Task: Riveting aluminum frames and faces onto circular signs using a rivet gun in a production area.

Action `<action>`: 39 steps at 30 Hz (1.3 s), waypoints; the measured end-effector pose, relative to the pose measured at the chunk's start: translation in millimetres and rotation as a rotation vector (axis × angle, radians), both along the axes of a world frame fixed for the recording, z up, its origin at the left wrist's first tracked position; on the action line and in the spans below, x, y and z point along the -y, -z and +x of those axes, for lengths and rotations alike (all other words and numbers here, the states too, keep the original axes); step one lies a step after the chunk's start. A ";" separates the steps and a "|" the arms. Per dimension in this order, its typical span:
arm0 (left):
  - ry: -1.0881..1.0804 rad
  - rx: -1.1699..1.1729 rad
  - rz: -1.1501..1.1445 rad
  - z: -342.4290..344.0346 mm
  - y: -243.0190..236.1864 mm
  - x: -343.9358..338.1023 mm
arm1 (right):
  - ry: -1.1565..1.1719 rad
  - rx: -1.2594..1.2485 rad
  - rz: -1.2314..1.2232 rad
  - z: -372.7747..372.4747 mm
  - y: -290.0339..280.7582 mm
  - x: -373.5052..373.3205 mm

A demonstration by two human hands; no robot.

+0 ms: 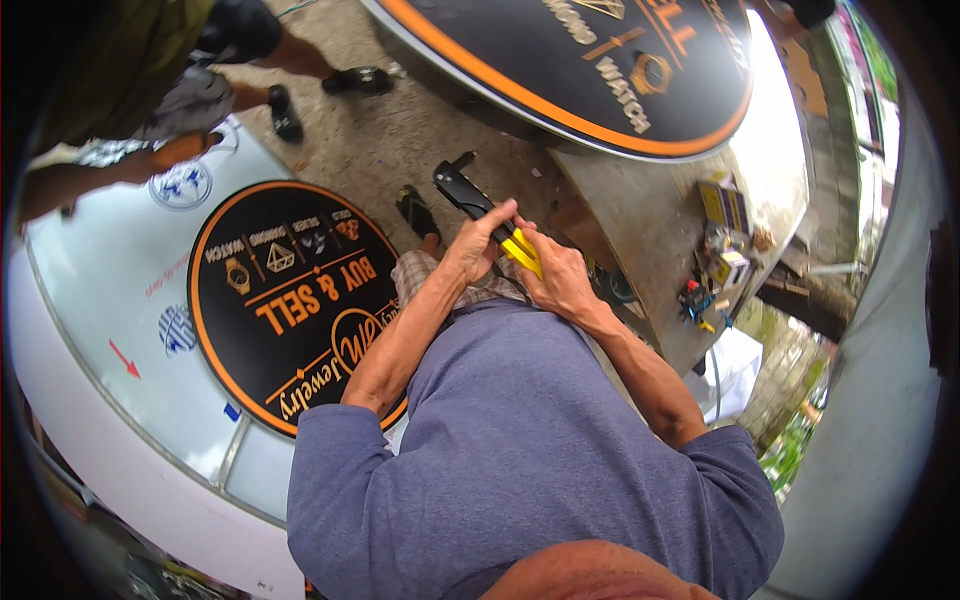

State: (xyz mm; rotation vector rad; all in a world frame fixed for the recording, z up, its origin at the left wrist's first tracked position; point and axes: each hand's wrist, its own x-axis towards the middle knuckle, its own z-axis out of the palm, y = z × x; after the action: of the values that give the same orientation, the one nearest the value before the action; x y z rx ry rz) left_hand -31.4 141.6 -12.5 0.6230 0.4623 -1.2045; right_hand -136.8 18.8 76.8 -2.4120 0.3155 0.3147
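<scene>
In front of my waist I hold a hand riveter (pixel 462 190) with a black body and yellow handles. Its black head points up and away from me. My left hand (pixel 478 245) is closed round the tool where the black body meets the handles. My right hand (pixel 556 272) grips the yellow handles from the right side. The fingers of both hands lie close together and partly hide the handles. No rivet can be made out at the tool's nose.
A round black sign (pixel 290 255) with an orange rim lies on a pale panel (pixel 90 250) at left. Another round sign (pixel 560 60) rests on the table (pixel 640 220) at right, beside small boxes (pixel 722 205) and tools (pixel 695 300). Another person's legs (pixel 300 55) and hand (pixel 185 152) are at upper left.
</scene>
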 end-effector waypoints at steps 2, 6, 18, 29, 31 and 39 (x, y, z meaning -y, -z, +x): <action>0.292 0.101 0.029 -16.5 -15.9 25.5 | 0.131 0.025 0.002 -40.7 -16.4 21.5; 0.654 0.244 -0.105 -52.8 -48.6 109.1 | 0.369 0.047 -0.048 -113.1 -45.0 71.6; 1.111 1.146 0.134 -100.1 -73.6 288.0 | 0.894 0.095 0.508 -272.2 47.4 200.3; 0.865 1.123 0.170 -110.4 -80.5 270.1 | 0.761 0.412 -0.274 -267.9 111.9 291.4; 0.842 1.059 0.142 -106.2 -60.8 274.9 | 0.725 0.396 -0.369 -263.5 123.3 311.4; 0.872 1.133 0.319 -83.0 23.8 295.2 | 0.325 0.433 -0.603 -277.0 138.9 344.8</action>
State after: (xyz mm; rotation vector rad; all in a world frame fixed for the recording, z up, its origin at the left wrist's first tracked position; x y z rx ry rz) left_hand -114.4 -153.6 -36.3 1.7431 -0.6696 -1.3401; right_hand -413.7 -326.0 -62.0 -2.8531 0.6621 -0.5164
